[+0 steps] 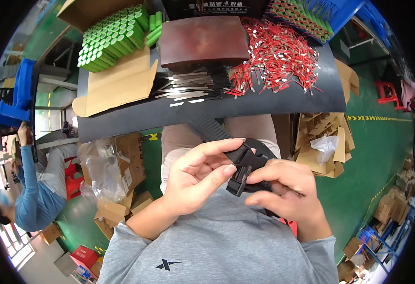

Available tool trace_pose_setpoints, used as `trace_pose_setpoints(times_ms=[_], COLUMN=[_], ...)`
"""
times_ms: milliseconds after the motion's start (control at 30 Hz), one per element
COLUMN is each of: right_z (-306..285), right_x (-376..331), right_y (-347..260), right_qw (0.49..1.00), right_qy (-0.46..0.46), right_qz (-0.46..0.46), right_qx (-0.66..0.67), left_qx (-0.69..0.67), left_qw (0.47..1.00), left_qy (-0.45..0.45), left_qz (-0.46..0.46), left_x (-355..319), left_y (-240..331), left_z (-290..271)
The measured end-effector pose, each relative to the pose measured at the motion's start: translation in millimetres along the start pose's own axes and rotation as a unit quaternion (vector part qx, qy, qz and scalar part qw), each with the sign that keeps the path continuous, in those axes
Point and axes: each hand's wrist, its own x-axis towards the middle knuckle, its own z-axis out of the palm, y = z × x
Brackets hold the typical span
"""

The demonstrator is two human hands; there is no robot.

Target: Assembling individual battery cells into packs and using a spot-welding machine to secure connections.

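Closest in, above the grey shirt front, both hands meet on a black plastic buckle (242,166) held just in front of the chest. The left hand (195,173) has its fingers (217,146) curled over the upper half of the buckle, thumb pressed against its lower edge, so it is closed on the buckle. The right hand (290,194) pinches the lower half between thumb and forefinger, the remaining fingers folded in on the strap behind it. A black webbing strap (212,128) runs from the buckle up toward the edge of the dark counter (283,102). On the counter, nearest the edge, lies a loose scatter of thin silver metal strips (188,90), and beside it to the right a heap of red wire pieces (276,57) with pale tips. Behind the strips sits a reddish-brown block (202,41). To the left, on an opened cardboard box (117,83), stands a packed cluster of green cylindrical cells (112,38). Far left, another person in a blue sleeve (30,189) sits at a separate station.
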Motion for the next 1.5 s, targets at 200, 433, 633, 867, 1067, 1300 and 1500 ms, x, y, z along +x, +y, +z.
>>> trace_pose_setpoints(times_ms=[200, 433, 633, 867, 1067, 1300, 1500], right_z=[-3, -18, -40, -41, -42, -43, -39], right_x=[-15, -25, -44, -44, -54, -63, -69], right_y=[12, 36, 70, 90, 108, 106, 110], right_qw=[0.989, 0.954, 0.949, 0.927, 0.924, 0.905, 0.922], right_qy=[0.011, 0.081, 0.095, 0.033, 0.013, 0.006, 0.002], right_qz=[0.112, 0.192, 0.293, 0.372, 0.383, 0.423, 0.385], right_qx=[0.099, 0.217, 0.073, 0.008, 0.012, 0.042, -0.029], left_qx=[-0.013, -0.004, 0.111, 0.152, 0.206, 0.165, 0.176], left_qw=[1.0, 0.996, 0.986, 0.977, 0.947, 0.953, 0.954], left_qy=[0.008, -0.029, -0.017, 0.075, 0.076, 0.108, 0.083], left_qz=[-0.024, -0.085, -0.124, -0.132, -0.236, -0.229, -0.227], left_x=[-1, 2, -9, -24, -12, 11, 24], left_y=[-10, -22, -35, -58, -61, -70, -77], left_z=[6, -6, -26, -56, -45, -36, -31])
